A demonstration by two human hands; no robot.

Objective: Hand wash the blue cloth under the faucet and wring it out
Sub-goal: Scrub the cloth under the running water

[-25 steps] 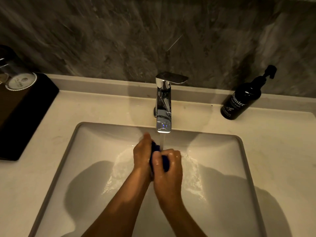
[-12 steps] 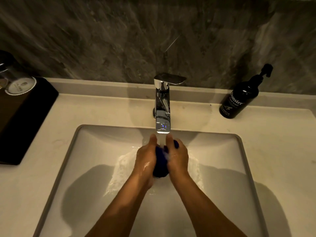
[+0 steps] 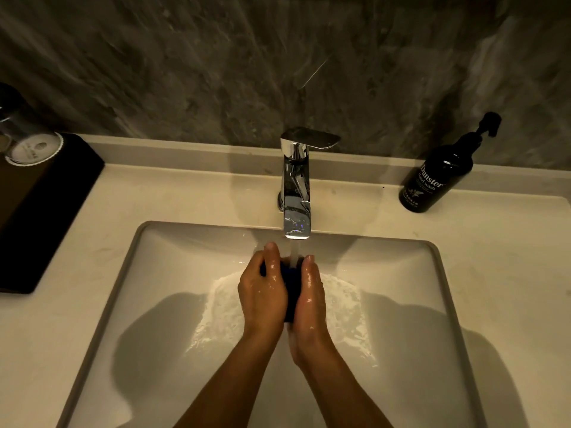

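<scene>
The blue cloth (image 3: 290, 285) is bunched up between my two palms over the white sink (image 3: 173, 273), only a dark strip of it showing. My left hand (image 3: 262, 291) curls its fingers round the cloth's left side. Pressing against the cloth's right side is my right hand (image 3: 310, 299), its fingers fairly straight and pointing at the wall. Water runs from the chrome faucet (image 3: 296, 193) straight onto the cloth's far end and splashes white in the basin below. Both hands are wet and shiny.
A black hand wash pump bottle (image 3: 438, 177) stands on the counter at the back right. At the left, a black tray (image 3: 46, 208) carries an upturned glass (image 3: 27, 140). A dark stone wall (image 3: 278, 63) rises behind the beige counter (image 3: 506, 273).
My hands rubbed the cloth under the stream: the right hand slid back toward me and now lies flatter along the cloth, while the left hand stays curled round it. The camera shifted slightly.
</scene>
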